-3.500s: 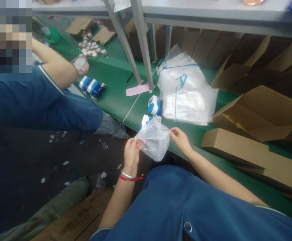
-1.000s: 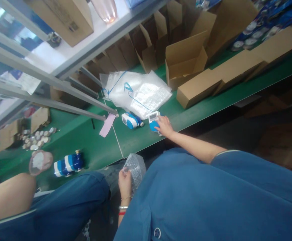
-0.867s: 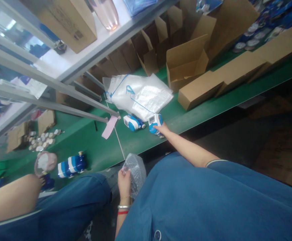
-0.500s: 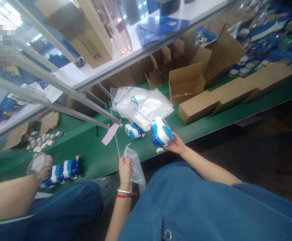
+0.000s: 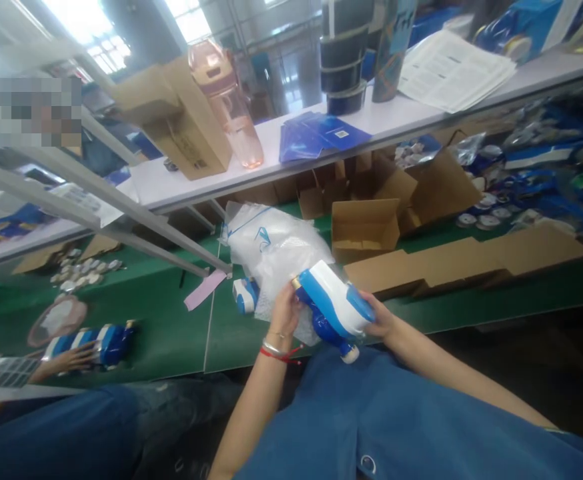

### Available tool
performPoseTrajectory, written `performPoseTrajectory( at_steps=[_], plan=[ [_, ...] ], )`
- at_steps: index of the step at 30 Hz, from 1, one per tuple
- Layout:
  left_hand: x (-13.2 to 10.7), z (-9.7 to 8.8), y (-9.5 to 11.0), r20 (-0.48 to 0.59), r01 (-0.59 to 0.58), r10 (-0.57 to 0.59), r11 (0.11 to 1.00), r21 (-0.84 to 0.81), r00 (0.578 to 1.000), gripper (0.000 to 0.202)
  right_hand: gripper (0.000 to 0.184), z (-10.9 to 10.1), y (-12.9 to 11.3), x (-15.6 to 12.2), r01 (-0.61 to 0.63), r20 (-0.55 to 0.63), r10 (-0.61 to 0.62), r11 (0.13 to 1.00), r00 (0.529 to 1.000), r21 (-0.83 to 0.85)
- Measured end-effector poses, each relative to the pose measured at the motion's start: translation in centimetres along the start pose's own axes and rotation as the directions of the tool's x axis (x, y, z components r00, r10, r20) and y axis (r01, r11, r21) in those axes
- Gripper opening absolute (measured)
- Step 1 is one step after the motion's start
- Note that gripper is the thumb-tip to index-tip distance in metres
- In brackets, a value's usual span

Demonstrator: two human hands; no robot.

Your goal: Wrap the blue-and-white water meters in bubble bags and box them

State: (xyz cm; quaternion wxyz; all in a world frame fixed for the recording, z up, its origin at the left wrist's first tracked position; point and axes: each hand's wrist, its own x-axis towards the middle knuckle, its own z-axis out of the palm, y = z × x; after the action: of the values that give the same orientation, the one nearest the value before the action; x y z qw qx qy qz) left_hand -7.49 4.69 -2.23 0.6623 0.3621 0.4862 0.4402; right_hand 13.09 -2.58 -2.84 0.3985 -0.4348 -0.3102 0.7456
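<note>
My right hand grips a blue and white device and holds it up in front of my chest. Just left of the device, my left hand is closed on a small bubble-wrap bag, which touches the device's left end. A second blue and white device lies on the green belt behind my left hand. A pile of bubble-wrap bags sits on the belt beyond it.
Open and flat cardboard boxes line the belt to the right. A shelf above carries a pink bottle, a box and blue leaflets. At left a co-worker's hand rests on stacked blue devices. A pink slip lies on the belt.
My right hand picked the device off the belt and brought it toward me. My left hand rose with the bubble-wrap bag to meet it. The view tilted upward.
</note>
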Motion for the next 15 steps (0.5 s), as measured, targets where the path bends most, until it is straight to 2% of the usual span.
performPoseTrajectory(
  at_steps=[2, 4, 6, 7, 9, 11, 15],
  plan=[
    [1.6, 1.7, 0.0, -0.057, -0.036, 0.039, 0.998, 0.042, 0.998, 0.034, 0.049, -3.3, -1.8, 0.1, -0.067, 0.086, 0.057, 0.991, 0.995, 0.115],
    [2.9, 3.4, 0.1, -0.11, -0.094, 0.112, 0.982, 0.162, 0.988, 0.037, 0.047, -5.9, -3.5, 0.1, -0.09, 0.148, 0.07, 0.987, 0.987, 0.132],
    [3.8, 5.2, 0.5, -0.1, -0.161, 0.202, 0.934, 0.32, 0.974, 0.041, 0.05, -7.8, -5.0, 0.1, -0.087, 0.202, 0.061, 0.988, 0.978, 0.124],
    [4.1, 6.1, 0.9, -0.063, -0.201, 0.247, 0.89, 0.41, 0.967, 0.042, 0.052, -8.4, -5.7, 0.1, -0.076, 0.222, 0.049, 0.99, 0.974, 0.116],
    [4.5, 7.9, 2.1, 0.057, -0.291, 0.32, 0.756, 0.586, 0.946, 0.039, 0.058, -9.4, -6.7, 0.1, -0.041, 0.244, 0.02, 0.996, 0.97, 0.079],
    [4.7, 9.6, 3.4, 0.19, -0.381, 0.362, 0.582, 0.718, 0.912, 0.036, 0.063, -10.2, -7.3, 0.2, 0.012, 0.238, -0.012, 1.0, 0.971, 0.003],
    [5.2, 13.6, 4.8, 0.443, -0.516, 0.335, 0.171, 0.839, 0.832, 0.036, 0.073, -11.6, -7.1, 1.1, 0.12, 0.104, -0.099, 0.967, 0.99, -0.226]
  ],
)
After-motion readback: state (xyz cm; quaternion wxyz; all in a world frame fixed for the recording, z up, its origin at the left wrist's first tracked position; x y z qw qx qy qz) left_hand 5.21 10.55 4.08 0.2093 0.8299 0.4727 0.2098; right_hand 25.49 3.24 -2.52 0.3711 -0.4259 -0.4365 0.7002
